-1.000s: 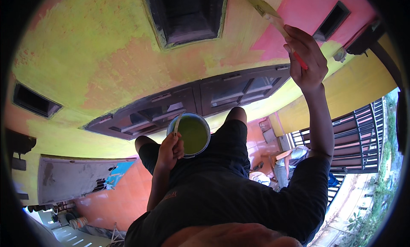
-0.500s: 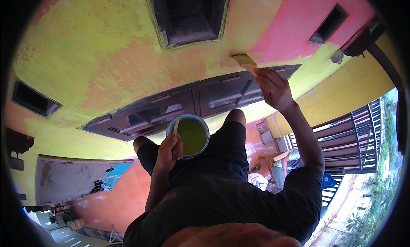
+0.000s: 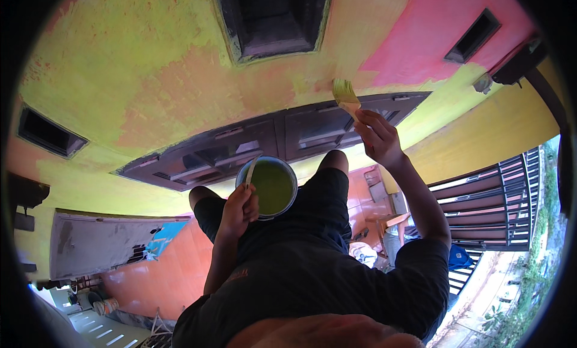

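I see my right fingers (image 3: 365, 127) clamped round the handle of a brush (image 3: 345, 96), the right hand (image 3: 377, 137) raised in front of me at arm's length. The bristles are wet with yellow-green paint and lie against the wall (image 3: 150, 89), just above the dark double window (image 3: 276, 140). My left fingers (image 3: 249, 205) are closed on the near rim of a can (image 3: 268, 187), the left hand (image 3: 238, 211) holding it up below and to the left of the brush, well apart from it. The can is round, open at the top and filled with the same green paint; a pale strip, which I take for its wire handle, runs along the rim by my thumb.

Beyond the hands, the wall is patchy: yellow-green over much of it, with orange showing through in the middle and a clean pink area (image 3: 445, 29) at the upper right. A dark recessed vent (image 3: 270, 17) sits above the brush, a smaller one (image 3: 473, 35) within the pink, and another (image 3: 51, 134) at far left. Below me are my dark shorts and knees, then an orange floor (image 3: 174, 270). A dark railing (image 3: 487, 210) stands at right, with greenery outside it.
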`<state>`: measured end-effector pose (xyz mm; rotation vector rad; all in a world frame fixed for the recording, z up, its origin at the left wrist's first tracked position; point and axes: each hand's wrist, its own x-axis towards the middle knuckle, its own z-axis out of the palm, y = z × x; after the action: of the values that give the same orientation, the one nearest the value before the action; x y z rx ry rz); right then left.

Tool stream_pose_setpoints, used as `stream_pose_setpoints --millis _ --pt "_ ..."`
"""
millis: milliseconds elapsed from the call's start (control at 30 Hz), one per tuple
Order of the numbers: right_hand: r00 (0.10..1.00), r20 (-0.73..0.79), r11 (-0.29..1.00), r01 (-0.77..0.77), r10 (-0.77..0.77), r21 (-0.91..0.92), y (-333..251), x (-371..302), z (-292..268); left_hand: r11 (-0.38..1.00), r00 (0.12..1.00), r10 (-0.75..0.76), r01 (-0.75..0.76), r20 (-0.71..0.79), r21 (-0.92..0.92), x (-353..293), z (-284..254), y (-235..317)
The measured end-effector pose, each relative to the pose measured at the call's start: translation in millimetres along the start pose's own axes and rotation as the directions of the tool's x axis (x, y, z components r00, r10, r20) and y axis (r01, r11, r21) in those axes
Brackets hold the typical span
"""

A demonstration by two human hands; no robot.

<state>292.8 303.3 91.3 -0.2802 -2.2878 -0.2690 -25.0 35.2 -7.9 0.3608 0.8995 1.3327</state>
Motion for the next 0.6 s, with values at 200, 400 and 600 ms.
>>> stream_pose_setpoints --millis 200,400,600 --pt "0.997 0.032 0.996 -0.077 0.075 0.048 -2.5 22.4 -9.9 1.000 1.000 -0.002 0.002 0.004 0.016 1.0 3.5 3.8" --pt "0.945 -0.287 0.981 0.117 -0.158 -0.155 12.1 88.5 -61.4 0.999 1.000 0.019 -0.018 -0.023 0.035 0.4 7.0 3.4" --pt "0.964 -0.193 0.975 0.154 -0.183 -0.159 -0.5 71.9 -25.4 1.000 0.999 0.017 -0.016 -0.031 0.021 1.7 4.9 3.0"
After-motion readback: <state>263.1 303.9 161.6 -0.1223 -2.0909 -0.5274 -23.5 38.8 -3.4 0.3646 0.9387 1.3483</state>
